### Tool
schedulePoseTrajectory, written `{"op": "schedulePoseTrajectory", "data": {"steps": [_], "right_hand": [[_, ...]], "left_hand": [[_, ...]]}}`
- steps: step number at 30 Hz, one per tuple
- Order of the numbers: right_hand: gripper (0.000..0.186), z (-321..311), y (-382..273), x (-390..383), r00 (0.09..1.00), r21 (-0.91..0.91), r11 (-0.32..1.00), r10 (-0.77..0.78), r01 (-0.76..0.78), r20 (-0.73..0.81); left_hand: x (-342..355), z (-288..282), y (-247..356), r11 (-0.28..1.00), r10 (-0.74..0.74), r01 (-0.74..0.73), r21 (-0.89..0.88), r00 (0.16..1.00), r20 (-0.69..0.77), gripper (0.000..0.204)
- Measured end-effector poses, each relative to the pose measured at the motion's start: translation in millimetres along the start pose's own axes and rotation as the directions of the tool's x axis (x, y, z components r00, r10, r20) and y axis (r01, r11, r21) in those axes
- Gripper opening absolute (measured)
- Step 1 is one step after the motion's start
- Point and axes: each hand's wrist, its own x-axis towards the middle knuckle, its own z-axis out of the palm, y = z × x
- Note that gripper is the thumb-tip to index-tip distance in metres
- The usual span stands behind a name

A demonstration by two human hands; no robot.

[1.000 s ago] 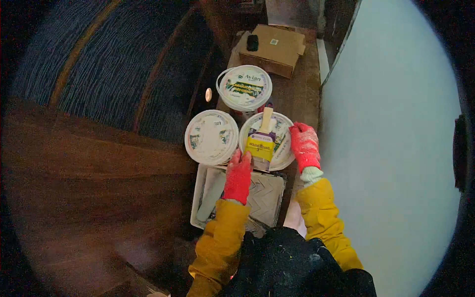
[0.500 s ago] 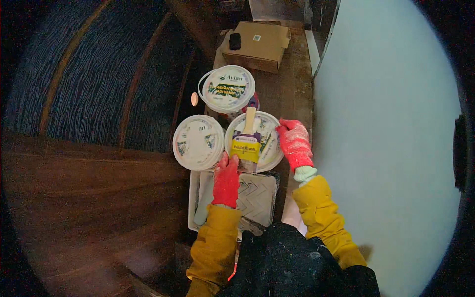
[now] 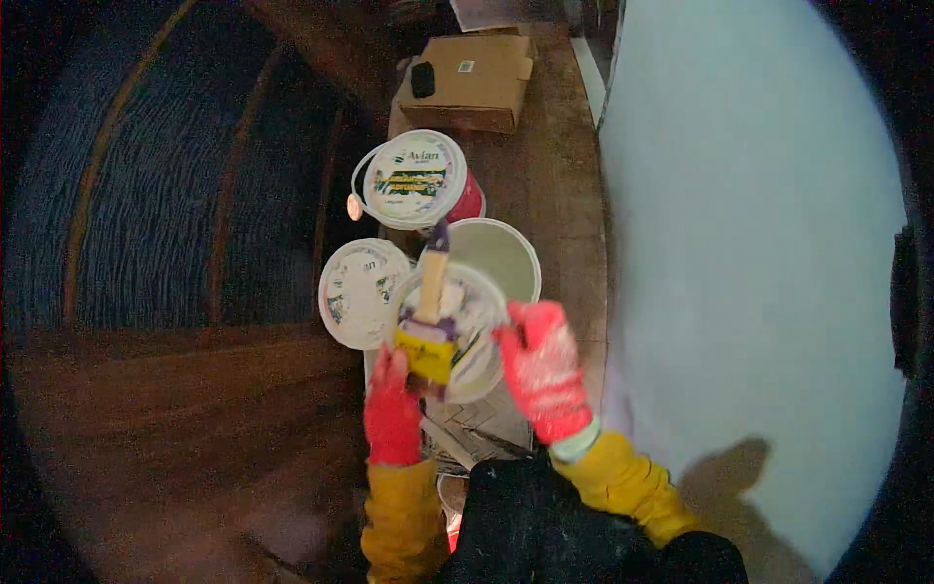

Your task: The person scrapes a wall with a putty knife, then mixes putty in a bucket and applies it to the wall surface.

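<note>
My right hand, in a pinkish-red glove, grips the right rim of a round white bucket lid. At the lid's lower left edge, beside the brush, the fingers of my gloved left hand are closed on the rim. Across the lid lies a paint brush with a pale wooden handle, purple tip and yellow wrapper. Just beyond the lid stands an uncovered white bucket, pale inside; the lid hides its near side. Motion blurs the lid and brush.
A lidded bucket stands left, and another with a handle farther back. A paint tray lies below the lid. Beyond are a cardboard box and a black object. A pale wall runs along the right.
The lid has come off the bucket and moved toward me and left, with the brush on it, uncovering the inside. Both hands moved with it.
</note>
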Motion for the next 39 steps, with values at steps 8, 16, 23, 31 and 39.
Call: {"op": "schedulePoseTrajectory", "data": {"steps": [8,16,23,31,39], "right_hand": [[0.044,0,-11,-76,0.977,0.053,0.995,-0.091,0.082,0.195],[0.044,7,-15,-90,0.964,-0.002,0.999,-0.048,0.050,0.262],[0.046,15,-7,-91,0.969,0.000,0.997,-0.081,0.083,0.233],[0.045,17,-8,-92,0.976,-0.034,0.999,0.002,0.006,0.217],[0.052,57,58,-69,0.962,0.086,0.973,-0.227,0.216,0.153]], "left_hand": [[-37,-33,18,0.479,-0.508,0.480,-0.735,0.834,0.213,0.047],[-62,-35,3,0.396,-0.565,0.586,-0.707,0.762,0.315,0.053],[-66,-33,23,0.242,-0.631,0.595,-0.766,0.697,0.342,0.051],[-81,-25,17,0.319,-0.640,0.530,-0.786,0.732,0.234,0.047],[-59,16,-7,0.539,-0.490,0.184,-0.822,0.862,-0.129,0.044]]}}
